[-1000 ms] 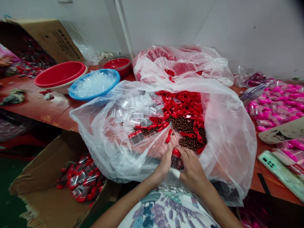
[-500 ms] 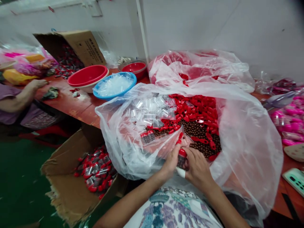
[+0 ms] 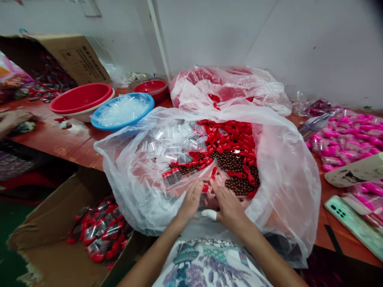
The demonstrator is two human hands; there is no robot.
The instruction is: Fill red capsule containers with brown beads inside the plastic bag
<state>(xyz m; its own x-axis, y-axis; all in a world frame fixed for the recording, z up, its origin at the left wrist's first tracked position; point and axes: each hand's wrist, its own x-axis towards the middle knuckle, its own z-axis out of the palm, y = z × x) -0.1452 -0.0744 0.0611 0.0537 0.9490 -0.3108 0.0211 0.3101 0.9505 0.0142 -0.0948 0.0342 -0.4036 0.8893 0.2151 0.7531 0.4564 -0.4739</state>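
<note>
- Head view, far left: an open brown cardboard box [image 3: 44, 239] on the floor holds clear vials with red caps [image 3: 98, 235].
- Behind it, on the brown wooden table [image 3: 68, 143], a red plastic basin [image 3: 80, 97] stands beside a blue plastic bowl of clear tubes [image 3: 122, 109].
- In the middle lies a large clear plastic bag [image 3: 143, 191], open on loose red plastic caps [image 3: 230, 137], small brown beads [image 3: 236, 163] and empty clear tubes [image 3: 173, 139].
- The left hand [image 3: 190, 201] and right hand [image 3: 229, 205] meet at the bag's near edge, fingertips pinching together on a small red-capped piece [image 3: 205, 188] (mostly hidden, so the exact hold cannot be told).
- Far right: a heap of pink capsules [image 3: 347, 137], well apart from the hands.
</note>
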